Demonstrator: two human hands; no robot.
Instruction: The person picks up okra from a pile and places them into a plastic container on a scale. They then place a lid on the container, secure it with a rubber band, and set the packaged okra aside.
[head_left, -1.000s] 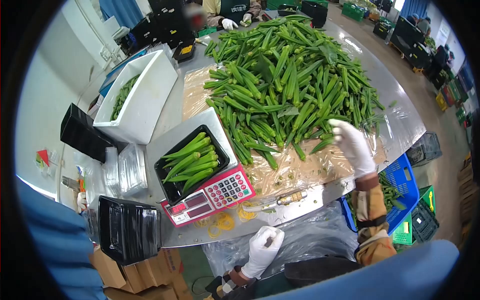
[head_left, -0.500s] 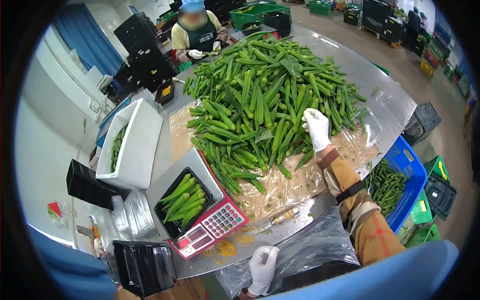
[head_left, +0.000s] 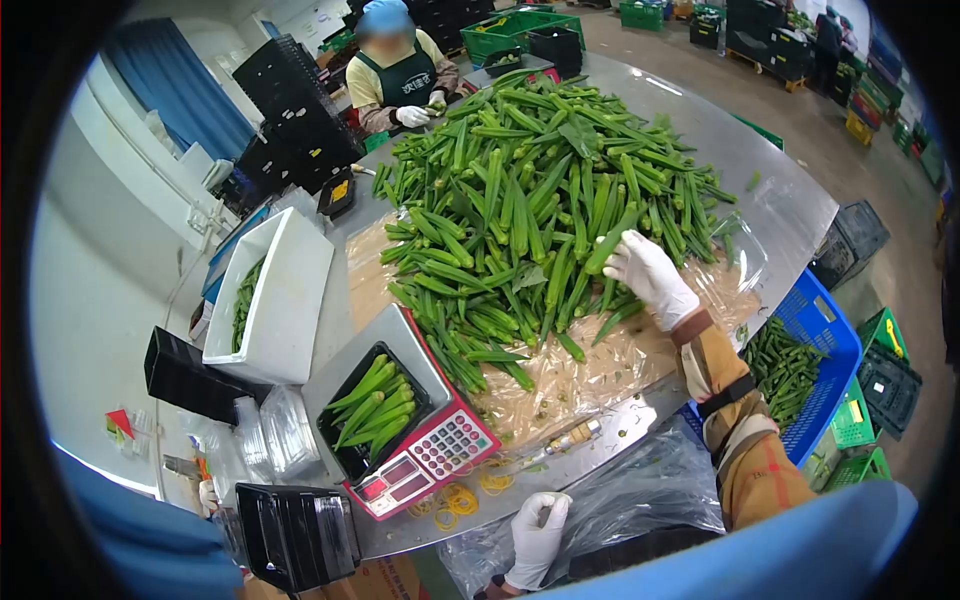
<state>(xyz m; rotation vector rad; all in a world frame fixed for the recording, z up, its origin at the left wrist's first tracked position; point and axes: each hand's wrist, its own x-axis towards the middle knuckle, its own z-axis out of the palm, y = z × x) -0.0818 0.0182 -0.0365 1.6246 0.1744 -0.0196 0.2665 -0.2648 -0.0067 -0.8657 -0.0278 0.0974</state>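
A green okra pod (head_left: 607,250) is pinched between the gloved fingertips of my right hand (head_left: 652,277), at the near right side of a large okra pile (head_left: 520,190). Low in the view, over a grey plastic sheet at the table's front edge, my gloved left hand (head_left: 538,538) is curled closed, with nothing visible in it. Left of the pile stands a red and white digital scale (head_left: 452,447). On it is a black tray (head_left: 345,450) bearing several okra pods (head_left: 375,405).
A white foam box (head_left: 290,300) stands at the left, near clear plastic lids (head_left: 285,430) and stacked black trays (head_left: 295,535). Yellow rubber bands (head_left: 455,500) lie before the scale. A blue crate (head_left: 835,340) of okra is at right. Across the table, a co-worker (head_left: 400,80) handles okra.
My right hand has shifted slightly right and down, and an okra pod now shows in its fingers. My left hand stays curled. The whole view has shifted slightly.
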